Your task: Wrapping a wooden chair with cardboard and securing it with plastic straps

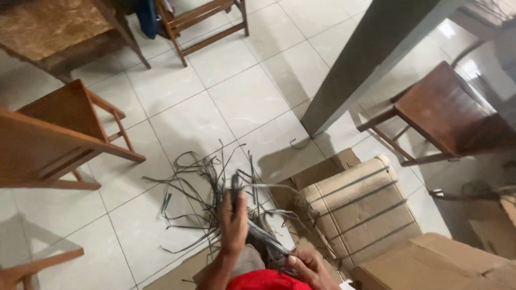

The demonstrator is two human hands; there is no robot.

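While the left hand [235,223] is clenched on a bunch of straps [252,188] at six o'clock, the right hand [309,266] grasps their lower ends; better to pull slowly, so loose straps on the floor [236,96] do not tangle.

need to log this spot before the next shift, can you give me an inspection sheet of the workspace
surface: pale tiled floor, glossy, with grey grout lines.
job's things: bundle of dark plastic straps; strapped beige bale beside it, four dark bands across it.
clutter: loose straps strewn on the tiles; flattened cardboard at right.
grippers: left hand closed around upright strap ends; right hand grips straps lower down.
cables: nothing seen.
surroundings: wooden chairs at left, a dark wooden stool at right, grey pillar, wooden table top left.
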